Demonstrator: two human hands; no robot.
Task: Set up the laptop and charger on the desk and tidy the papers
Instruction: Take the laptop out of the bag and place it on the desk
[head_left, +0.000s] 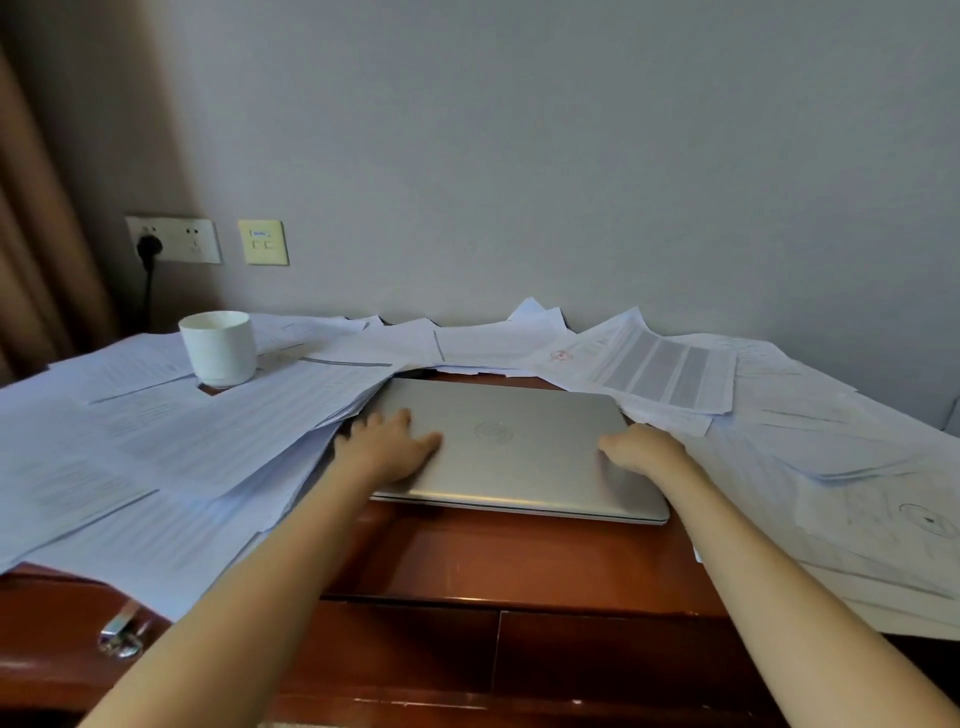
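A matte silver is being shown by the laptop (519, 447), a glossy reddish brown by the desk (467, 561). The papers (208, 426) are being seen as white with fine grey print, one sheet (660, 371) being marked by grey blocks and a red stamp (561, 356). The mug (221, 347) is being shown plain white, the wall (571, 156) pale grey.

Closed silver laptop (511, 441) flat on desk (493, 561) amid loose scattered papers (208, 431)

Red-brown wooden desk (493, 564): closed silver laptop (524, 457) lies flat at centre. Loose printed papers (182, 441) are heaped left, back and right (some overlap the laptop's far corners). White cup (221, 348) stands back left among the sheets.
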